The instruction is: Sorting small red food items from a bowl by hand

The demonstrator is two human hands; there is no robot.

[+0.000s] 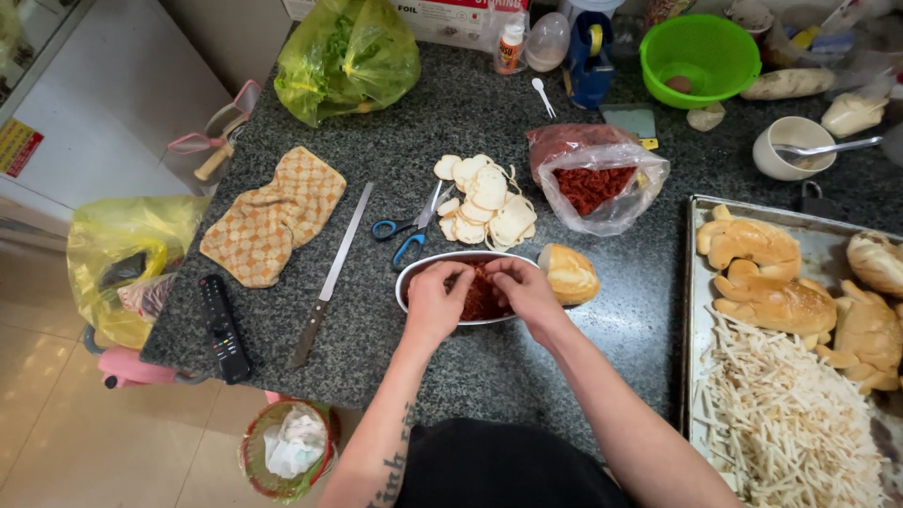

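- I take the oval bowl [414, 273] as my landmark; it sits on the dark speckled bench [527, 367], near the front edge and straight ahead of the person.
- Well to the right of the bowl is a metal tray [701, 310] with braided bread and pale shredded strips.
- Behind the bowl and to its right, an open plastic bag [602, 193] holds more red shreds.
- Just behind the bowl are thin white slices [489, 202] and blue-handled scissors [404, 230].
- A bread roll [569, 273] is touching the bowl's right rim.
- To the bowl's left lies a long knife [329, 277].
- In the bowl is the red shredded filling [482, 299]. I judge it light, loose and crumbly, best pinched in small tufts with the fingertips, not scooped.
- Left hand [435, 303] and right hand [522, 287] are both over the bowl, fingers curled and pinching the filling.
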